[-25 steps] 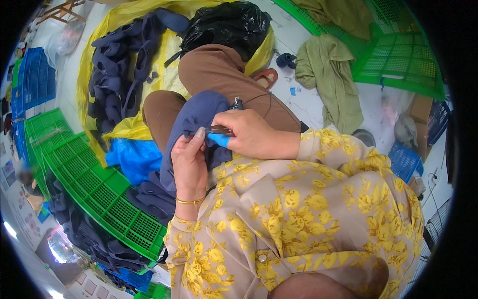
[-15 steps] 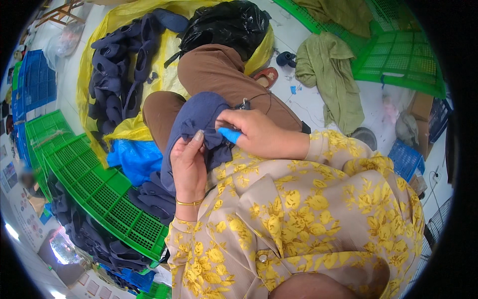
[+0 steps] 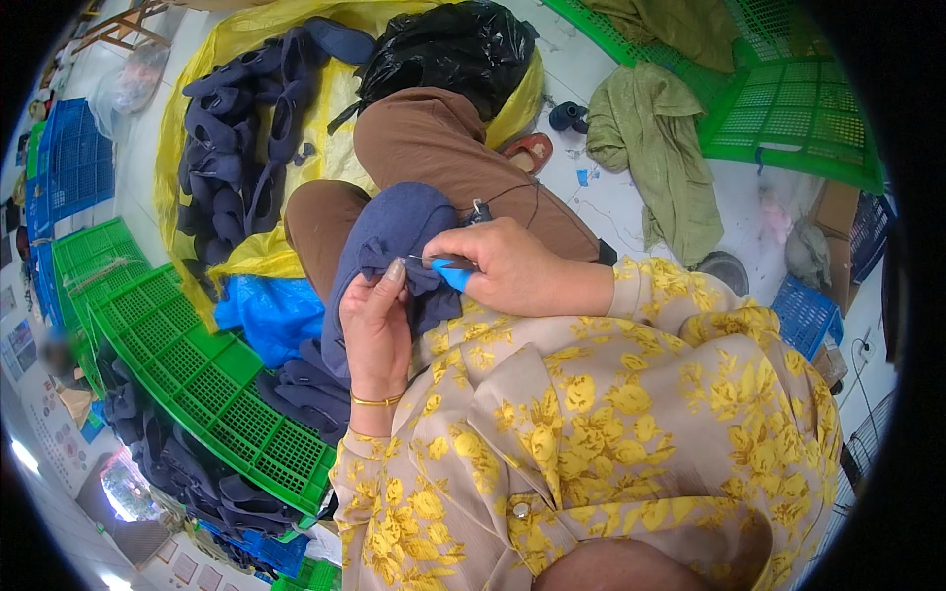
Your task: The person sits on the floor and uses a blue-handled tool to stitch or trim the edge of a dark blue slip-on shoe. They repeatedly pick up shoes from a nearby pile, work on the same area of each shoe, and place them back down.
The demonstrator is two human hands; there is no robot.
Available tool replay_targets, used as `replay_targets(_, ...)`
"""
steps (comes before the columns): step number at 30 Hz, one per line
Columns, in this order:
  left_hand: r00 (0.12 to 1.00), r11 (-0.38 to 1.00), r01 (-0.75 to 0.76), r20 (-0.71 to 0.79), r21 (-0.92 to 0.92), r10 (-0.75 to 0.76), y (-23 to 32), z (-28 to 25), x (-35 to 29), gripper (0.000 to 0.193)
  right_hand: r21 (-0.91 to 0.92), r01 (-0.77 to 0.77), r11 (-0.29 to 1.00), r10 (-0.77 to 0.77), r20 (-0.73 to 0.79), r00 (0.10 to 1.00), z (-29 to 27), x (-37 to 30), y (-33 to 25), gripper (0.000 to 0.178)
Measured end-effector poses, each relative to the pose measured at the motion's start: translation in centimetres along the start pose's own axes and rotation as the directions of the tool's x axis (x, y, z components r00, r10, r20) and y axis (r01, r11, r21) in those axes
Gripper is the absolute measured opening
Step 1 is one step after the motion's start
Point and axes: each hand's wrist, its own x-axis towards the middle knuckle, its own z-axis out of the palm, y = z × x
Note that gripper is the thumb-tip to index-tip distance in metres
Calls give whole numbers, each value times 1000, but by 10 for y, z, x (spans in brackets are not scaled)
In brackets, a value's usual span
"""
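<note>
Across my lap lies a navy cloth slipper, its sole side up and its fabric edge gathered toward me. My left hand pinches that edge between thumb and fingers. Close by on the right, my right hand grips an awl-like tool with a dark handle and a thin metal shaft aimed at the pinched fabric. Blue tape wraps one of its fingers. Whether the tip is in the cloth cannot be made out. A dark thread runs over my right leg near a small metal-and-black item.
Many navy slippers fill a yellow plastic sheet ahead left, beside a black bag. A green crate stands at my left, with more slippers around it. Right of me are olive cloth, a thread spool and green crates.
The awl-like tool's shaft and handle now show between my right hand and the fabric, where they were mostly hidden before. My left hand keeps its pinch on the slipper.
</note>
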Motion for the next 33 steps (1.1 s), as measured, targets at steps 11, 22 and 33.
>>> replay_targets(11,999,1000,6,37,-30,-5,2,2,0,13,-28,-65,997,66,52,996,11,2,5,32)
replay_targets(22,999,998,-3,38,-64,6,-1,3,-2,17,39,-85,996,84,38,996,12,1,8,19)
replay_targets(33,997,998,4,77,-63,1,-3,2,-2,22,122,-117,986,119,-16,993,16,0,-2,14)
